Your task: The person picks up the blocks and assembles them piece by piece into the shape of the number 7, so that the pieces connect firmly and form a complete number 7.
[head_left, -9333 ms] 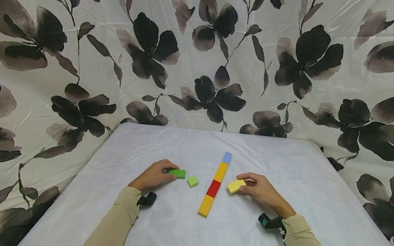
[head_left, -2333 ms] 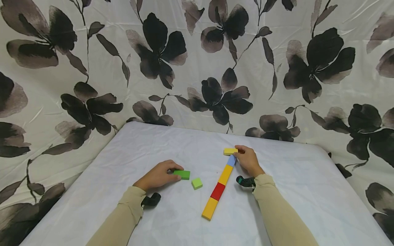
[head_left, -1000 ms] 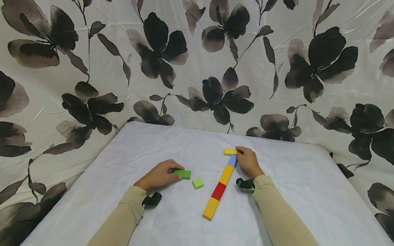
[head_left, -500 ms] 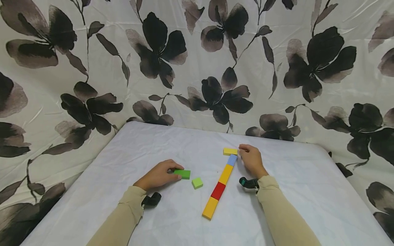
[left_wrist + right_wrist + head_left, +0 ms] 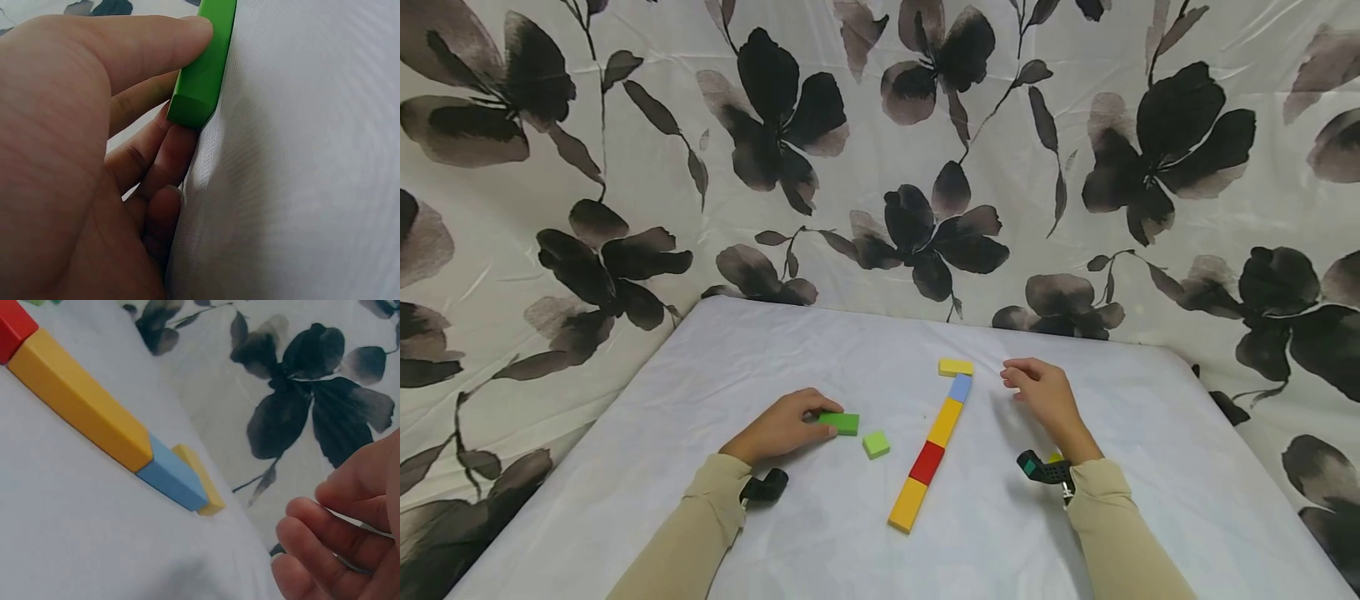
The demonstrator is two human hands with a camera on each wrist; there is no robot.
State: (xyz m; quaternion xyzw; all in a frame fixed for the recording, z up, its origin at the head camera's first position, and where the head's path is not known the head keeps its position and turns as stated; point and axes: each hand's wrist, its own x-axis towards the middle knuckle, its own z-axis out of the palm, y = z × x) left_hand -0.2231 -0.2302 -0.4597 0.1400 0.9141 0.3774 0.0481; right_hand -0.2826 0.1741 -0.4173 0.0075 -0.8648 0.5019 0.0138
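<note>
My left hand pinches a green block between thumb and fingers; in the left wrist view this block lies against the white cloth. Just right of it sits a small light green block. A slanting row of touching blocks runs away from me: orange-yellow, red, orange-yellow, then blue. Across the far end lies a pale yellow block, close against the blue one. My right hand hovers right of that end, fingers loosely bent, holding nothing.
A white cloth covers the table. Behind it hangs a floral curtain. Something small and yellow peeks out behind the right wrist camera, mostly hidden.
The pale yellow block went from right of the row to its far end in my right hand. That hand has let go and drawn back rightward. My left hand keeps its pinch.
</note>
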